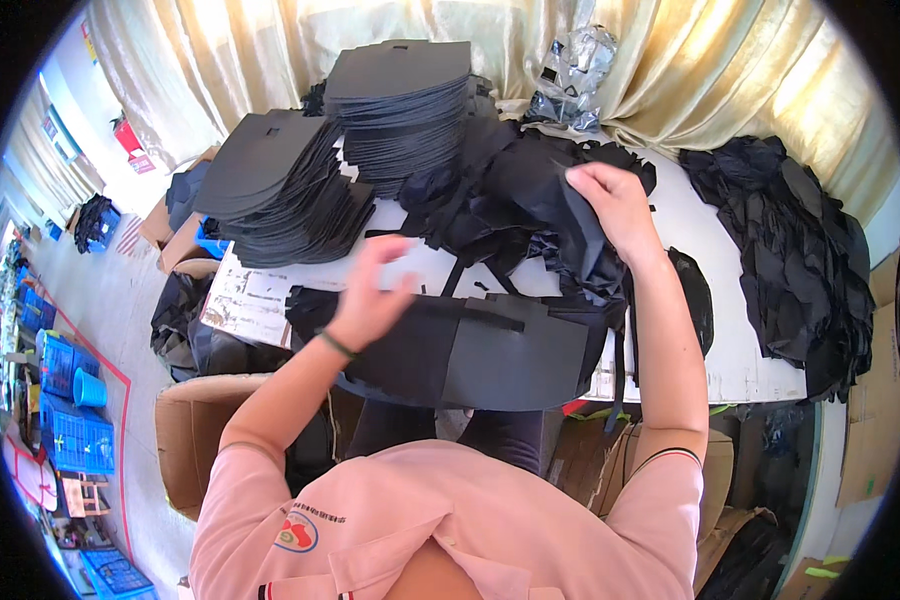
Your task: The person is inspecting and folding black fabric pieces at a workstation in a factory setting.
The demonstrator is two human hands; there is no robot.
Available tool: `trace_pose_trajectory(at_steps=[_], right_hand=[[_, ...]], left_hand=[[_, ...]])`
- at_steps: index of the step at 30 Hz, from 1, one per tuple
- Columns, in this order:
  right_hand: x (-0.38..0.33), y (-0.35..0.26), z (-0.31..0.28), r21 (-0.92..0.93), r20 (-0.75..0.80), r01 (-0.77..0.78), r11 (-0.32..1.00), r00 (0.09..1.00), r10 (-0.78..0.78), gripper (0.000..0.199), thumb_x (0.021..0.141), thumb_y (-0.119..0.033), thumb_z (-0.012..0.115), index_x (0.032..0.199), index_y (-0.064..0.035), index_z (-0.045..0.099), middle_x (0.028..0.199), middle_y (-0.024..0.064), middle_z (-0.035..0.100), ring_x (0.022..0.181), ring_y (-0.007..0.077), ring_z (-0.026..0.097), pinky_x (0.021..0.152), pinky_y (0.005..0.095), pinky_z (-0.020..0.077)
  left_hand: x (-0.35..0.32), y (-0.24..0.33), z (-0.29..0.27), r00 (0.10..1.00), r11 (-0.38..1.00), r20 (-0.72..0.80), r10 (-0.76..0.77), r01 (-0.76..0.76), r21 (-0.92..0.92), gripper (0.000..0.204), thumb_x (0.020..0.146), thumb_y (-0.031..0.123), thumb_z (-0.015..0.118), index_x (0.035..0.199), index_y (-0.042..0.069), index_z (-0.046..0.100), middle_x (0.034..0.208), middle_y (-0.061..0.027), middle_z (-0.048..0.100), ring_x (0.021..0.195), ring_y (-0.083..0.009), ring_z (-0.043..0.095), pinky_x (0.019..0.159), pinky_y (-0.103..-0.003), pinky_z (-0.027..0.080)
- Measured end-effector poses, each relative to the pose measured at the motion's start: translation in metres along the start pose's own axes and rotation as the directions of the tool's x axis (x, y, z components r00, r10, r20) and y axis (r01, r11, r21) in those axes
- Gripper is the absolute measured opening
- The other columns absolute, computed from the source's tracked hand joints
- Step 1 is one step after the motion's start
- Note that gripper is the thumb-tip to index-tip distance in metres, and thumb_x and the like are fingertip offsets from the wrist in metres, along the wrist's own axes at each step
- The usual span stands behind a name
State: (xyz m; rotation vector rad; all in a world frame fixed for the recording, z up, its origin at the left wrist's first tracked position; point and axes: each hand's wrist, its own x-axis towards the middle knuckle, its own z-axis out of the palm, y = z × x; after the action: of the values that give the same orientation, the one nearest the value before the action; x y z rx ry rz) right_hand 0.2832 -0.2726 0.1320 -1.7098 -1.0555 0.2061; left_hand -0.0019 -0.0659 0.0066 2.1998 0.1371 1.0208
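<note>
My right hand (615,205) pinches the upper edge of a black fabric piece (570,225), lifting it from a loose heap of black cloth (490,180). My left hand (373,295) hovers over the near part of the table, its fingers apart and slightly blurred, with nothing in it. Below it, along the table's front edge, lies a black fabric piece (390,350). A stiff dark grey panel (515,355) with a short black strip near its top rests on that fabric's right part.
Two tall stacks of dark panels, the left stack (270,190) and the back stack (400,110), stand on the white table (760,350). Black cloth (790,260) hangs over its right edge. Cardboard boxes (195,440) sit below. A clear plastic bag (575,75) leans by the curtain.
</note>
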Motion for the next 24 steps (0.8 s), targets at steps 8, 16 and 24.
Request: trace_pose_trajectory(at_steps=[8, 16, 24], right_hand=[[-0.001, -0.081, 0.068, 0.507, 0.172, -0.203, 0.838, 0.976, 0.132, 0.040, 0.095, -0.021, 0.070, 0.130, -0.0048, 0.058, 0.100, 0.0076, 0.066, 0.087, 0.0145, 0.064, 0.073, 0.0282, 0.0546], [-0.048, -0.117, 0.086, -0.226, -0.129, 0.583, 0.781, 0.776, -0.617, 0.053, 0.078, -0.016, 0.083, 0.123, -0.0055, 0.059, 0.113, 0.0135, 0.061, 0.096, 0.0289, 0.064, 0.082, 0.0379, 0.0543], [-0.039, -0.132, 0.107, -0.378, -0.045, 0.648, 0.662, 0.701, -0.712, 0.019, 0.073, -0.014, 0.081, 0.082, -0.0058, 0.066, 0.085, 0.0053, 0.063, 0.081, 0.0286, 0.062, 0.074, 0.0398, 0.0476]], left_hand=[[0.063, 0.086, 0.061, 0.907, 0.955, -0.324, 0.271, -0.295, -0.028, 0.057, 0.074, 0.004, 0.078, 0.126, 0.003, 0.054, 0.128, -0.0200, 0.051, 0.120, -0.0364, 0.053, 0.102, -0.042, 0.045], [0.092, 0.074, 0.004, 0.936, 0.871, -0.324, -0.135, -0.043, -0.489, 0.027, 0.085, -0.007, 0.064, 0.110, 0.001, 0.062, 0.098, -0.0017, 0.064, 0.091, -0.0072, 0.059, 0.081, -0.025, 0.050], [0.081, 0.086, -0.010, 0.978, 0.967, -0.198, 0.064, -0.110, -0.230, 0.030, 0.088, -0.002, 0.069, 0.117, 0.003, 0.063, 0.103, -0.0028, 0.067, 0.093, -0.0085, 0.061, 0.085, -0.026, 0.052]])
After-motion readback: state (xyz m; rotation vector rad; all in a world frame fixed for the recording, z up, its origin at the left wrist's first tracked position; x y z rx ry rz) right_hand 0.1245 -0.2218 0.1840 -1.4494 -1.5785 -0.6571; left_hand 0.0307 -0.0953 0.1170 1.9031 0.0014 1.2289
